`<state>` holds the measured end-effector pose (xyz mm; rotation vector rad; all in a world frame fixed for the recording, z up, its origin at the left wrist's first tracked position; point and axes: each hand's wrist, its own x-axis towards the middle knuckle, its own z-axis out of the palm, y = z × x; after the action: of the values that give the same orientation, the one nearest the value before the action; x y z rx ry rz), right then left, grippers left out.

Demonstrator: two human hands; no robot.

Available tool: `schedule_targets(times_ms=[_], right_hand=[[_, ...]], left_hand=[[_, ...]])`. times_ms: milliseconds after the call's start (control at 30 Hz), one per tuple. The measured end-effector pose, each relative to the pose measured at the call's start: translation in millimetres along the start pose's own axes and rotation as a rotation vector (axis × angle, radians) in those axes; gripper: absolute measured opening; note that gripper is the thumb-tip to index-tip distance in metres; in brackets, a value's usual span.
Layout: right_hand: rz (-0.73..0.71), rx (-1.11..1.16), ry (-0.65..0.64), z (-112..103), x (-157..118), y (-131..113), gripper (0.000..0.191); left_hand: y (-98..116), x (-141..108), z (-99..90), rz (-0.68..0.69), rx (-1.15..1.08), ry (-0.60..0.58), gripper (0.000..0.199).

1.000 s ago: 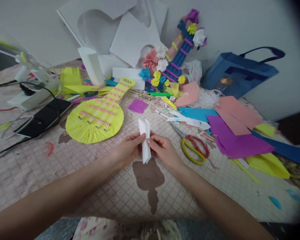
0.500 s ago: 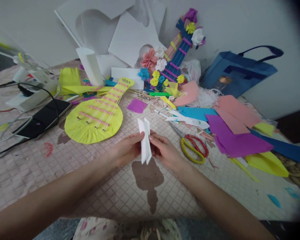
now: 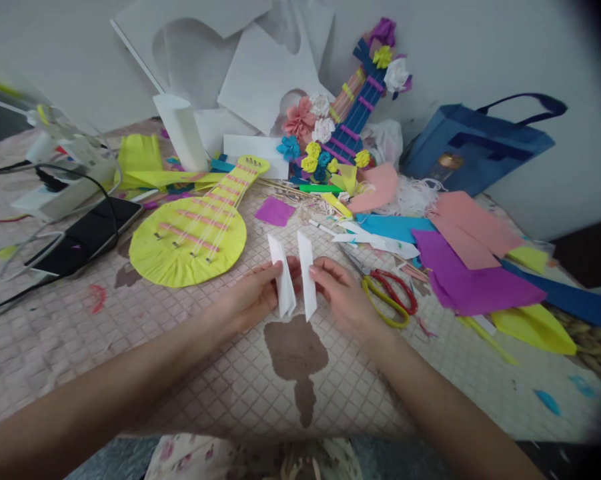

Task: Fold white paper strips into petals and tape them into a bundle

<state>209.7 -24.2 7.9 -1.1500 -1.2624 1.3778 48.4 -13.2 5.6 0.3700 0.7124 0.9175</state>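
Between thumb and fingers, my left hand (image 3: 259, 293) pinches a folded, layered strip of white paper (image 3: 281, 280). My right hand (image 3: 337, 287) grips the edge of another folded part of white paper (image 3: 307, 277), with a gap between the two. Whether they join behind is hard to see. Both are held upright above the tablecloth. Beyond my left hand lies a yellow paper guitar (image 3: 190, 243) with pink strips and white strings. Scissors (image 3: 387, 300) with yellow and red handles rest just right of my right hand. A purple paper square (image 3: 275, 211) lies ahead of the white paper.
Coloured paper sheets (image 3: 475, 273) cover the right side, near a blue bag (image 3: 480, 143). Paper flowers and a blue paper guitar (image 3: 355, 123) lean at the back. On the left are a black phone (image 3: 85, 233), cables and a power strip (image 3: 55, 193).
My hands have moved slightly apart. The white paper, held together as one bundle before, now shows as two parts with a gap between them.
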Motion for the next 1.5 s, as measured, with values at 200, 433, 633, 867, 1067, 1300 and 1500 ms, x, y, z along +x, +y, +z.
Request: schedule_targets(times_ms=[200, 433, 633, 867, 1067, 1300, 1500], right_hand=[[0.008, -0.154, -0.141, 3.4, -2.1, 4.3, 0.020], [-0.012, -0.212, -0.055, 5.6, -5.0, 2.0, 0.020], [0.063, 0.047, -0.044, 6.0, -2.2, 7.2, 0.019], [0.254, 0.350, -0.050, 5.7, 1.4, 5.7, 0.015], [0.213, 0.330, -0.072, 5.6, 0.5, 4.7, 0.012], [0.175, 0.298, -0.031, 5.1, 0.0, 6.6, 0.012], [0.011, 0.150, 0.057, 4.8, -0.4, 8.6, 0.013]], left_hand=[[-3.5, 0.3, -2.2, 0.021, 0.071, -0.040, 0.023], [-4.5, 2.0, -5.2, 0.019, 0.045, -0.004, 0.022], [-3.6, 0.9, -3.9, 0.032, 0.049, 0.025, 0.019], [-1.0, -4.1, 3.2, 0.023, 0.032, 0.013, 0.016], [-1.2, -3.0, 1.0, 0.060, 0.049, 0.007, 0.008], [1.6, -1.6, -5.1, 0.123, 0.142, 0.064, 0.006], [1.4, -0.7, -7.2, 0.150, 0.152, 0.098, 0.010]])
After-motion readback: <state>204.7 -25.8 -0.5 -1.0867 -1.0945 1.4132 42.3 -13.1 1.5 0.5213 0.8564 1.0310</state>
